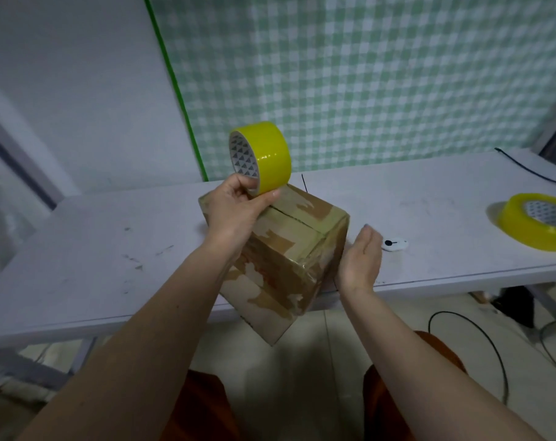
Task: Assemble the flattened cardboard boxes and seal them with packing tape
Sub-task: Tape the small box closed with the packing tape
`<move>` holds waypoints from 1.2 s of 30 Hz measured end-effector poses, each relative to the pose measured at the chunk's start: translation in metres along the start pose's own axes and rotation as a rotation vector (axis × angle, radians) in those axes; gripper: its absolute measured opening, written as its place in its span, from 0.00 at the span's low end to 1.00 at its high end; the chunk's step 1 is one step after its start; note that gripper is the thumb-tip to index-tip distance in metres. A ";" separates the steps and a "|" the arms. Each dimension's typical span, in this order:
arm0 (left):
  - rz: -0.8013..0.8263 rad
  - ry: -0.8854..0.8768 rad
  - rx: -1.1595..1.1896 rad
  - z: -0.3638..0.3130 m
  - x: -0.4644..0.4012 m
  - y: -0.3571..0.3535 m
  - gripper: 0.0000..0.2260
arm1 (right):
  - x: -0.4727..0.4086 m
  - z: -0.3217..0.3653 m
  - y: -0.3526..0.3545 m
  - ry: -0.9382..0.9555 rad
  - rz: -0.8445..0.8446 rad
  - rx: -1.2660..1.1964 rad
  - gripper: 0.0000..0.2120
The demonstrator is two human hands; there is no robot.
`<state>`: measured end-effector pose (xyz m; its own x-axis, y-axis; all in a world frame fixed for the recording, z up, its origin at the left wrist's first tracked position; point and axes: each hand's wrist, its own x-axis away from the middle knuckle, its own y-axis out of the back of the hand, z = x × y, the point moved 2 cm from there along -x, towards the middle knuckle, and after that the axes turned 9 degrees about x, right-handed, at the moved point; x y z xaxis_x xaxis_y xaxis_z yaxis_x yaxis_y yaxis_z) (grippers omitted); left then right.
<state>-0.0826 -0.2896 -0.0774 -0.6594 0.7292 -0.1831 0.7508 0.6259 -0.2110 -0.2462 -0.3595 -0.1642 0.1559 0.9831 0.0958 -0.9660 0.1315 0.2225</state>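
where the white desk [111, 237] begins at the left, its surface carries only dark scuff marks. the left hand [235, 208] is raised over the near-left top corner of the box [289, 259], and its fingers [238, 190] are clenched around a roll of yellow tape [264, 154], thumb on the outer band, the others through the core. the roll stands on edge, its lower rim touching or just above the box top; which of the two cannot be told. the box is closed, its top flaps meeting at a centre seam, and its faces show torn patches and old tape. it sits at the front edge of the desk, turned at an angle, with its near lower corner hanging past the edge. the right hand [361, 259] is just beside the right face of the box, palm toward it, fingers released and grasping nothing; contact cannot be confirmed. beyond that hand lies a small white disc [396, 244] with a black mark. further right a second roll of yellow tape [537, 221] lies flat on the desk, well apart from the box. a black cable [531, 170] crosses the far right corner.
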 end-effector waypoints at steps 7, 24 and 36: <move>-0.005 -0.042 -0.036 0.003 0.001 0.000 0.14 | 0.058 0.049 -0.021 0.604 0.026 -0.055 0.25; 0.032 -0.040 -0.062 0.003 0.003 0.009 0.13 | 0.028 0.003 -0.002 1.299 0.208 0.409 0.28; 0.028 -0.017 -0.161 -0.008 0.006 0.007 0.15 | 0.043 0.017 -0.001 0.997 0.325 0.329 0.24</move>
<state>-0.0811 -0.2791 -0.0724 -0.6378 0.7428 -0.2036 0.7644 0.6428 -0.0491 -0.2349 -0.3193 -0.1437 -0.4762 0.6453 -0.5973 -0.8052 -0.0471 0.5911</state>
